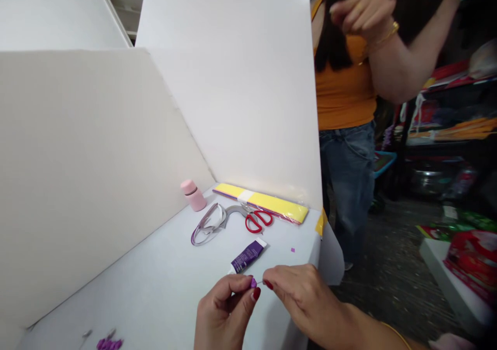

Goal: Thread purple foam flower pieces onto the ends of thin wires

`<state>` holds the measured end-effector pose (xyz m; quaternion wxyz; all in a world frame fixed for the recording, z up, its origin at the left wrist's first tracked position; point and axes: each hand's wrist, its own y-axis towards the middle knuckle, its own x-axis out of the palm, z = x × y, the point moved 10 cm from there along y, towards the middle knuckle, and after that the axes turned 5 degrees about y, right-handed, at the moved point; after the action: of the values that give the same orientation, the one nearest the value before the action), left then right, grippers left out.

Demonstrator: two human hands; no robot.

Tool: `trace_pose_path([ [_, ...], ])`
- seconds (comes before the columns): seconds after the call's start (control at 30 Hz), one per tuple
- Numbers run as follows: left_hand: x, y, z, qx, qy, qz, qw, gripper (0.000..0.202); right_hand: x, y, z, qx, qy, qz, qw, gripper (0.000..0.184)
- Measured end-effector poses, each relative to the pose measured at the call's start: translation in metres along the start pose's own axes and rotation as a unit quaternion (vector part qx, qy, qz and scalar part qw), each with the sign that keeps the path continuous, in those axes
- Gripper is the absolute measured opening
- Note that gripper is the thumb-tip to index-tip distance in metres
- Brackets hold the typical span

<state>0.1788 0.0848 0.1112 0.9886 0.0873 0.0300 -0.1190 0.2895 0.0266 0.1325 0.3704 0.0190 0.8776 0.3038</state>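
Between the thumb and forefinger of my left hand (223,308) is a small purple bud-like piece (253,282). A thin wire (260,282) runs from it to my right hand (306,295), whose fingertips are pinched around the wire's other end. Just beyond my hands lies a purple tube (248,255) with a white end. Red-handled scissors (254,229) rest farther back, beside a loop of grey and purple strips (209,224). At the bottom left of the table is a cluster of purple pieces (110,344), with a thin wire (86,334) near it.
A pink bottle (194,195) stands by the left white panel (85,148). Against the back panel (244,96) lies a wrapped pack of yellow paper strips (272,204). A purple scrap (292,249) is near the table's right edge. Another person (345,91) stands beyond the panel.
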Motion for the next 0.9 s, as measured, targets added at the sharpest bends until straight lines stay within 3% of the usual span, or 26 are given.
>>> trace_pose_path([
  [0.27,-0.002,-0.001,-0.016,-0.076,-0.053,-0.005,0.996,0.017,0.006,0.002,-0.002,0.000,-0.001,-0.011,1.000,0.026],
  [0.57,-0.014,-0.002,-0.054,-0.182,-0.166,0.017,0.969,0.029,0.010,0.007,0.002,0.009,-0.005,-0.008,1.000,0.026],
  [0.77,-0.014,-0.002,-0.053,-0.156,-0.168,0.009,0.973,0.026,0.021,0.012,-0.007,-0.015,-0.045,-0.033,0.998,0.028],
  [0.9,-0.018,-0.003,-0.052,-0.155,-0.177,0.032,0.971,0.029,0.023,0.012,-0.010,-0.026,-0.065,-0.031,0.997,0.028],
])
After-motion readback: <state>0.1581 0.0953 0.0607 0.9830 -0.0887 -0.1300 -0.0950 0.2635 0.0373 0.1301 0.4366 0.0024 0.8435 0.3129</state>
